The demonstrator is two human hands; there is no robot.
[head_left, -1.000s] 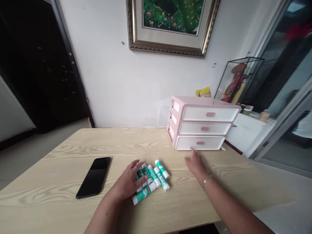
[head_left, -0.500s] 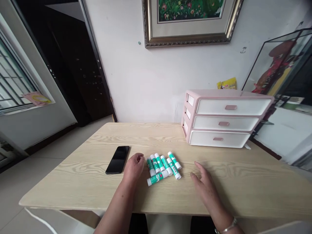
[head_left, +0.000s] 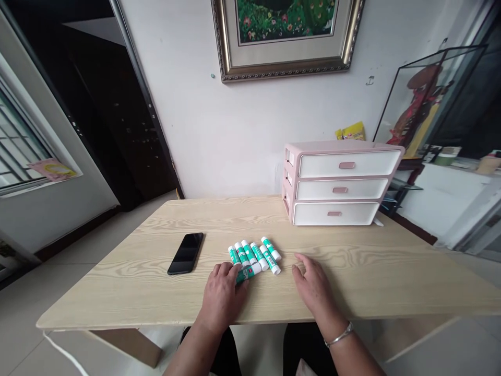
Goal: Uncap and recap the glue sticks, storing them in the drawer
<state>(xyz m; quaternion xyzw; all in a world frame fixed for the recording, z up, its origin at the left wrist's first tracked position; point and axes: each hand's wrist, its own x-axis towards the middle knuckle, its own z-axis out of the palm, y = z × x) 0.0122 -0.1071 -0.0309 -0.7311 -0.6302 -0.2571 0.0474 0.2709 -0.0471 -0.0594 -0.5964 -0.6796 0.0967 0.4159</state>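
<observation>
Several white-and-green glue sticks [head_left: 252, 256] lie close together on the wooden table [head_left: 352, 271], most of them side by side. My left hand [head_left: 223, 297] lies over the nearest stick [head_left: 243, 275], which sits crosswise and is partly hidden by my fingers. My right hand [head_left: 311, 284] rests on the tabletop just right of the group, fingers apart, holding nothing. A black smartphone [head_left: 186, 253] lies face up to the left of my left hand, not touching it.
A pink-and-white three-drawer organizer [head_left: 336, 183] stands at the table's back right, against the wall. Behind it are a yellow packet [head_left: 350, 131] and a glass case [head_left: 425, 99]. A framed picture [head_left: 282, 36] hangs above. The table's front edge lies just beyond my wrists.
My left hand has moved from beside the sticks onto the nearest one. My right hand has come slightly closer to the sticks. The view has swung level and the sticks have not visibly moved since the last frame.
</observation>
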